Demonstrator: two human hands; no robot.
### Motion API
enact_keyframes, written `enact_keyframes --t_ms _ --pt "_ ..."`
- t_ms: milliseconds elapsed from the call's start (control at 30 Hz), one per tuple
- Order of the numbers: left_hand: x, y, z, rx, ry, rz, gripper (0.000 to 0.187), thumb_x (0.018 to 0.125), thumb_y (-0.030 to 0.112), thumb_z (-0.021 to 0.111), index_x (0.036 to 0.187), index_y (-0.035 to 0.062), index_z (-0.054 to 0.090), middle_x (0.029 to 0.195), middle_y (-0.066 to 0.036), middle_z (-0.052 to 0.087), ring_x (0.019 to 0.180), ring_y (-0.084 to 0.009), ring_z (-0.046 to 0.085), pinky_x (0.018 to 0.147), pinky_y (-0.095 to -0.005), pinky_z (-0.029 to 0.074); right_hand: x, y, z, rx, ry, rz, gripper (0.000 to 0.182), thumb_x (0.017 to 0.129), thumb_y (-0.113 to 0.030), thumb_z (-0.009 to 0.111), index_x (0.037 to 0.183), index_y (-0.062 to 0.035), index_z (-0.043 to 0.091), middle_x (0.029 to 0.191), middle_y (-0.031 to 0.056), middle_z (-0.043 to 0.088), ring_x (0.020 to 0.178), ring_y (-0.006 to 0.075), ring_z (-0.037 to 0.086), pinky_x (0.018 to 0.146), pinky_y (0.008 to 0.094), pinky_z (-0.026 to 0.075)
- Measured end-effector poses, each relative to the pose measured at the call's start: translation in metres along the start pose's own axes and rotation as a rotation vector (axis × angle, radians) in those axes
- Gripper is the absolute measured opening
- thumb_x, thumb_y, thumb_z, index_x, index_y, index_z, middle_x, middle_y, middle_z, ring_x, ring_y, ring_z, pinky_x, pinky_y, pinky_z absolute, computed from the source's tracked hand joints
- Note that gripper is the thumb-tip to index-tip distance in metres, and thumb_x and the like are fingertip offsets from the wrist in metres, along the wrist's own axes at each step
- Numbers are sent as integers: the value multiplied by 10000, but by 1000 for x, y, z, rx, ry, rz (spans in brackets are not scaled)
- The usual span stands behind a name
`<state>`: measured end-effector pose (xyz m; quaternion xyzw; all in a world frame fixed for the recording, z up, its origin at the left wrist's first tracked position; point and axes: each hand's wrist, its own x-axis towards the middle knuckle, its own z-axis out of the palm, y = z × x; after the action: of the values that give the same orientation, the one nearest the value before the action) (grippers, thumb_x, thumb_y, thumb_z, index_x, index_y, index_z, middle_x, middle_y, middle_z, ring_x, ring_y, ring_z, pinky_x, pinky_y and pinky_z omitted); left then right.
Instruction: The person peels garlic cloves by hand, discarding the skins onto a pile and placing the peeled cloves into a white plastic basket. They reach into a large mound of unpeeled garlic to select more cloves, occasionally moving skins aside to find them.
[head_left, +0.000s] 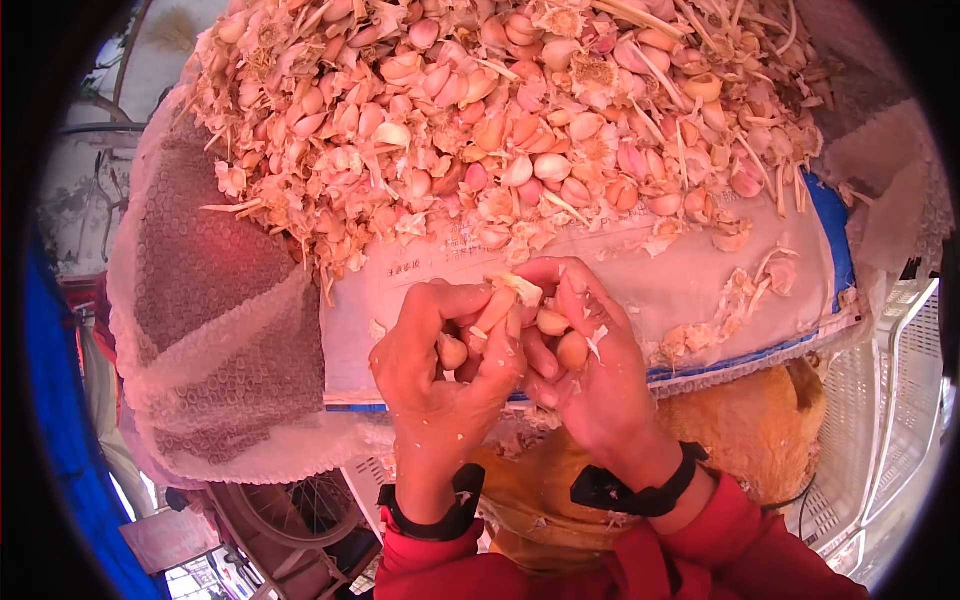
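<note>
My left hand (445,350) is closed around garlic cloves, with one clove (452,351) showing at its palm. Its thumb and forefinger pinch a pale piece of garlic or skin (522,290) between the two hands. My right hand (597,360) has curled fingers and holds several cloves, one (572,351) near the palm. The fingertips of both hands meet above the near part of a white printed sheet (370,310). Bits of skin stick to both hands. Beyond them lies a large heap of loose cloves, skins and stems (480,130).
Bubble wrap (210,330) covers the left side. Skin scraps (730,310) lie on the sheet at the right. White plastic crates (860,430) stand at the right edge. A yellow-orange cloth (740,420) lies below the sheet, and a wheel (300,510) shows lower left.
</note>
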<state>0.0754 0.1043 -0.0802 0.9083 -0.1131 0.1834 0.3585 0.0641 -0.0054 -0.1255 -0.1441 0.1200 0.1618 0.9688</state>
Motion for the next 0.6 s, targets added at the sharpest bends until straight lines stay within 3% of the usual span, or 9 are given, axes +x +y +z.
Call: enact_keyframes --t_ms 133,233,333,367,400,467,500,600 --pt "-7 9 -3 -31 -16 -32 181 680 19 704 828 32 601 589 -10 493 494 -40 389 447 -187 318 -9 -10 9 -122 -173 120 222 971 -303 483 1025 -89 497 747 -50 472 520 -11 346 413 144 280" --pt "-15 13 -7 -112 -61 -59 179 729 -20 695 848 12 565 711 -8 537 626 -39 428 588 -165 345 -11 -12 10 -106 -163 171 210 964 -298 503 1014 -95 484 719 -61 459 508 -28 323 405 133 248" --pt "-20 20 -16 -85 -30 43 195 731 0 726 838 -1 562 712 -35 559 603 -40 435 566 -168 349 -15 -10 6 -86 -297 109 233 952 -323 525 999 -100 476 713 -61 451 517 -32 331 413 134 235" --pt "-18 18 -17 -168 46 160 293 640 -18 692 929 11 656 597 -65 569 454 -133 507 423 -225 387 -16 -9 6 -123 -381 52 252 948 -339 530 995 -97 475 714 -63 449 520 -33 334 417 136 233" --pt "-20 22 -19 -260 32 190 287 640 -22 710 920 10 658 586 -69 564 457 -136 511 422 -226 387 -21 -15 11 -175 -433 13 250 935 -319 548 959 -76 499 723 -35 467 542 8 378 451 162 276" --pt "-26 30 -40 -441 -177 248 207 694 33 668 898 18 629 591 -50 522 471 -146 497 431 -232 376 -32 -27 21 -273 -532 -72 251 908 -279 586 886 -32 547 741 23 505 587 91 465 519 216 361" --pt "-29 28 -66 -520 -373 274 150 749 90 609 884 27 598 607 -27 485 483 -152 479 441 -237 364 -38 -30 29 -301 -597 -123 228 887 -247 592 864 -24 547 725 31 506 570 95 464 503 218 357" --pt "-17 72 -61 -620 -232 581 171 624 77 674 791 44 684 632 -47 553 463 -108 460 383 -230 330 -60 -30 53 -111 -726 -248 163 821 -150 609 797 -2 546 678 55 509 519 107 464 454 224 345"
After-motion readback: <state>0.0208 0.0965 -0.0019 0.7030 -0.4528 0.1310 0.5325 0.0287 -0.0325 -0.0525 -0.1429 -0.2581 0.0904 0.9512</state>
